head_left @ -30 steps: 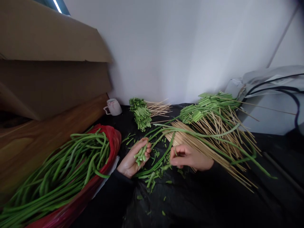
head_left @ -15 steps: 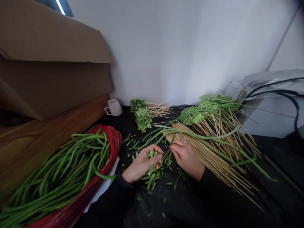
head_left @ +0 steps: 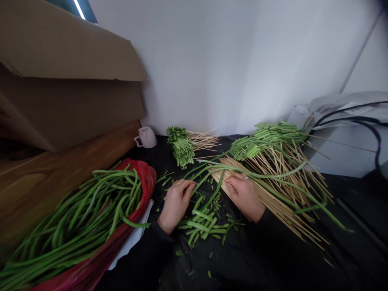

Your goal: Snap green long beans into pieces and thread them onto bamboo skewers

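My left hand (head_left: 177,204) is closed, thumb and fingertips pinched at the near end of a long green bean (head_left: 209,171). My right hand (head_left: 245,196) is closed over the edge of the bamboo skewers (head_left: 273,208), its fingertips pinched at a skewer (head_left: 239,208) lying slightly apart from the bundle; the fingers partly hide the grip. Between and below the hands lies a loose pile of cut bean pieces (head_left: 201,224) on the black plastic sheet (head_left: 212,266). Another long bean (head_left: 218,186) curves down toward the pile.
A red plastic bag (head_left: 148,178) of long beans (head_left: 75,214) stands at left, under a cardboard box (head_left: 75,105). A pink-white mug (head_left: 146,137) is by the wall. Skewered bean bundles lie behind at centre (head_left: 182,149) and right (head_left: 269,137). Black cables (head_left: 370,121) hang at right.
My left hand has let go of several cut bean pieces, which now lie on the pile, and moved up to the long bean. My right hand has shifted right, from a bean onto the skewers.
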